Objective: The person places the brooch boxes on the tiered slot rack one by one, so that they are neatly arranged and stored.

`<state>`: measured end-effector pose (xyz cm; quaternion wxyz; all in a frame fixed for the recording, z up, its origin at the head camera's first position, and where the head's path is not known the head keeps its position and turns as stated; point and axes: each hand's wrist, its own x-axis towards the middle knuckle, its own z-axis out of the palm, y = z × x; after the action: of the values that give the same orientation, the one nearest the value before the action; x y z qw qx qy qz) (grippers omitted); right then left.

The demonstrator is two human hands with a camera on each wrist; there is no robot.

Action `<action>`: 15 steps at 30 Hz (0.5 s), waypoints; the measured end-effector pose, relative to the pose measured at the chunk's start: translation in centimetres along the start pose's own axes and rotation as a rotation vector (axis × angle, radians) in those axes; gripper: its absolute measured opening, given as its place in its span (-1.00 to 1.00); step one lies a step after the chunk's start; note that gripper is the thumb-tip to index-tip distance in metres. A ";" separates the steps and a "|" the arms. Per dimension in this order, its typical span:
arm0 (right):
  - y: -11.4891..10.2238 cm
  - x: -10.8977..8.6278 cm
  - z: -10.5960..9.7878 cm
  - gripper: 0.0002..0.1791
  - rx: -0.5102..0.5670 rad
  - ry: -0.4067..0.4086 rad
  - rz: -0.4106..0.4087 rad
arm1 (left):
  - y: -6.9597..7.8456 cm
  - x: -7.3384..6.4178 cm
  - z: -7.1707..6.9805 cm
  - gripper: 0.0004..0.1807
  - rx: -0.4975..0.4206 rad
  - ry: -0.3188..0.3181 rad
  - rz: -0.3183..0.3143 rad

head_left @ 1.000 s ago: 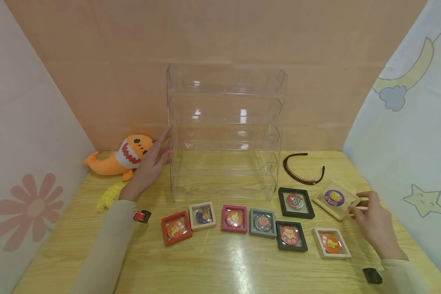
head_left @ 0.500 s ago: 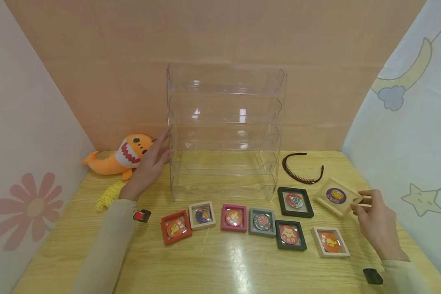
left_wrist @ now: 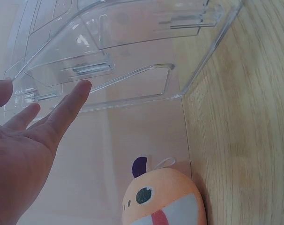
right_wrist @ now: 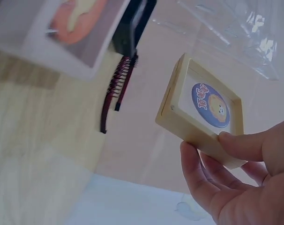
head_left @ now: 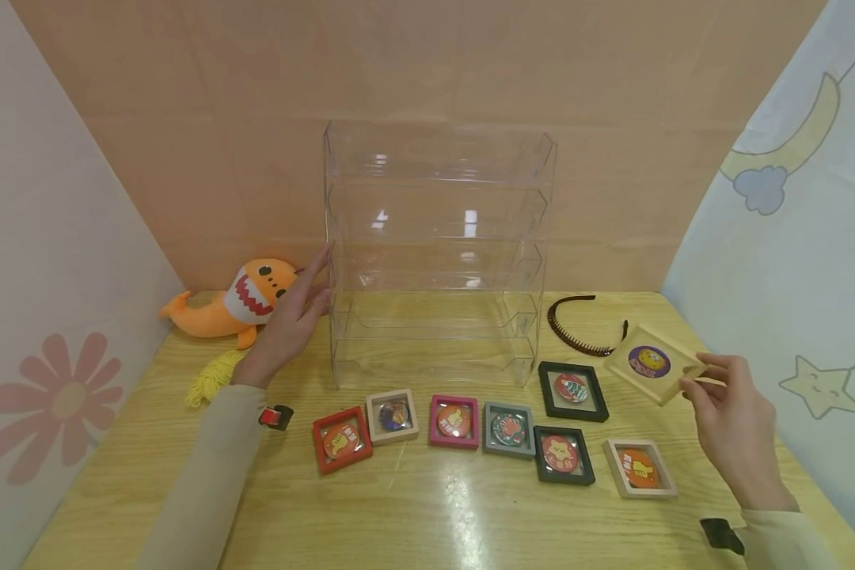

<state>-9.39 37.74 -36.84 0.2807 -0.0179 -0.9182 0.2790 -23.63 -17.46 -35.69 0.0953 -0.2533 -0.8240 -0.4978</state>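
A square, cream-yellow display frame (head_left: 654, 362) with a purple round badge is pinched at one corner by my right hand (head_left: 735, 427). The right wrist view shows that frame (right_wrist: 203, 112) raised off the table and tilted, thumb on its front and fingers behind. With fingers extended, my left hand (head_left: 292, 321) rests against the left side of a clear acrylic rack (head_left: 438, 261) with several tiers. In the left wrist view the fingers reach the rack's side panel (left_wrist: 132, 84); whether they press it cannot be told.
Badge frames lie along the front: red (head_left: 343, 441), beige (head_left: 393, 417), pink (head_left: 454, 422), grey (head_left: 509, 431), black (head_left: 573, 392), another black (head_left: 564, 455) and a pale one (head_left: 641, 469). A toothed headband (head_left: 586, 346) lies right of the rack. An orange plush shark (head_left: 238, 305) and yellow yarn (head_left: 215, 378) sit left.
My right hand has lifted the cream-yellow frame from the table and tilted it upward. The left hand keeps its place at the rack.
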 end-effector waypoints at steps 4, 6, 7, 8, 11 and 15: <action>-1.4 0.2 -0.2 -0.52 0.027 0.017 -0.010 | 2.0 -0.4 -0.2 -0.32 0.008 -0.001 0.008; -2.2 0.3 -0.3 -0.52 0.037 0.021 -0.022 | 2.3 -0.4 -0.2 -0.32 0.007 -0.001 0.010; -2.6 0.3 -0.3 -0.52 0.039 0.022 -0.028 | 2.3 -0.4 -0.2 -0.32 0.005 0.000 0.012; -3.0 0.3 -0.3 -0.51 0.042 0.024 -0.033 | 2.2 -0.4 -0.2 -0.32 -0.001 0.001 0.014; -4.0 0.3 -0.2 -0.51 0.053 0.036 -0.063 | 1.9 -0.3 0.0 -0.31 -0.005 0.004 0.016; -5.4 0.3 0.1 -0.51 0.084 0.057 -0.116 | 1.9 -0.2 0.0 -0.31 -0.001 0.006 0.011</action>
<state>-9.03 33.22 -33.92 0.3230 0.0392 -0.8968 0.2999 -22.49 -16.76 -34.31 0.1005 -0.2566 -0.8219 -0.4985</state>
